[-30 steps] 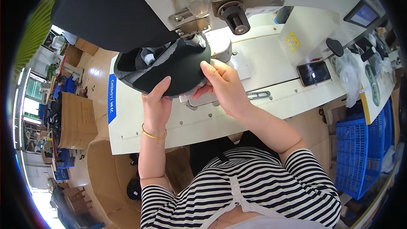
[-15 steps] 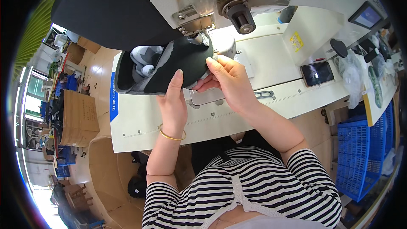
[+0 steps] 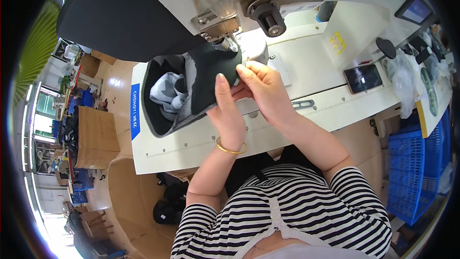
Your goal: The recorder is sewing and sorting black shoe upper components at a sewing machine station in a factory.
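Note:
A black and grey fabric piece lies under the presser foot of a sewing machine. Its left part gapes like a pouch, and a grey-and-white patterned cloth is bunched inside. My right hand pinches the fabric's right edge close beside the foot, thumb on top. At the fabric's near edge is my left hand, slightly blurred. Its thumb rests on the black side while its fingers go out of sight behind the cloth. The needle point cannot be made out.
Over the fabric hangs the machine head with a dark cover. A phone lies on the white table, right. Blue crates stand at lower right. An open cardboard box is below the table's left end.
The fabric's pouch-like left end has swung toward me, showing more of the patterned cloth. My left hand has shifted right and nearer me; my right hand still pinches the edge by the foot.

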{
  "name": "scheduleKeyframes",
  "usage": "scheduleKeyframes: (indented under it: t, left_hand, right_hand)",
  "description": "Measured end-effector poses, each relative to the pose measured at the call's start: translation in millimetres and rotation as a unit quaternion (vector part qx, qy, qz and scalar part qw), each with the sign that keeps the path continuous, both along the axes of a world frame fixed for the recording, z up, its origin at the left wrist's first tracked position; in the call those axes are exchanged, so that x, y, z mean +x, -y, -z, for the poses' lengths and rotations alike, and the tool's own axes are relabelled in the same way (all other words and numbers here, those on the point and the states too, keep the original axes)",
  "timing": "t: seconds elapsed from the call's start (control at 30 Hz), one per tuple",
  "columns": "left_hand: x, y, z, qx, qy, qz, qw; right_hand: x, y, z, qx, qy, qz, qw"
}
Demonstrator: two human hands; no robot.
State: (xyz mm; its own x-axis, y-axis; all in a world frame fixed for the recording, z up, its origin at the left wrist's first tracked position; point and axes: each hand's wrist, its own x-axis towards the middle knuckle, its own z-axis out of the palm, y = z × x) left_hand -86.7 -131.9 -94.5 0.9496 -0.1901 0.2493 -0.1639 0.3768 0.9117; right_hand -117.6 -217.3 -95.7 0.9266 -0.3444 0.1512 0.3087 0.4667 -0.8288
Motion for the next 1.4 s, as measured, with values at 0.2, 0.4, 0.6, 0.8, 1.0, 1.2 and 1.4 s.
scheduleKeyframes:
  t: [0.2,0.4,0.6,0.8,1.0,1.2,1.4]
  left_hand:
    - [-18.0,14.8,12.2,0.052,-0.004,-0.005,0.999]
    - [-66.7,-43.1,-25.6,0.231,0.144,0.093,0.958]
    - [87.7,-121.8,-80.0,0.088,0.210,-0.068,0.971]
    - [172.8,-106.1,-37.5,0.093,-0.185,0.194,0.959]
    - [162.0,-120.3,-50.4,0.067,-0.144,0.223,0.962]
    - [153.5,-128.4,-53.3,0.066,-0.108,0.183,0.975]
    - [134.3,-131.0,-59.8,0.089,-0.089,0.122,0.985]
  right_hand:
    - [1.4,1.4,4.1,0.004,0.001,0.053,0.999]
    - [-8.2,7.7,2.6,-0.037,-0.008,0.024,0.999]
    - [-19.8,-19.9,-2.1,-0.064,-0.054,-0.065,0.994]
    - [-18.9,-31.2,0.1,-0.017,-0.007,-0.066,0.998]
    - [-22.8,-27.3,2.6,-0.002,-0.029,-0.059,0.998]
    - [-19.1,-24.2,3.3,-0.018,-0.047,-0.037,0.998]
    - [-21.9,-13.6,-12.3,-0.035,-0.052,-0.024,0.998]
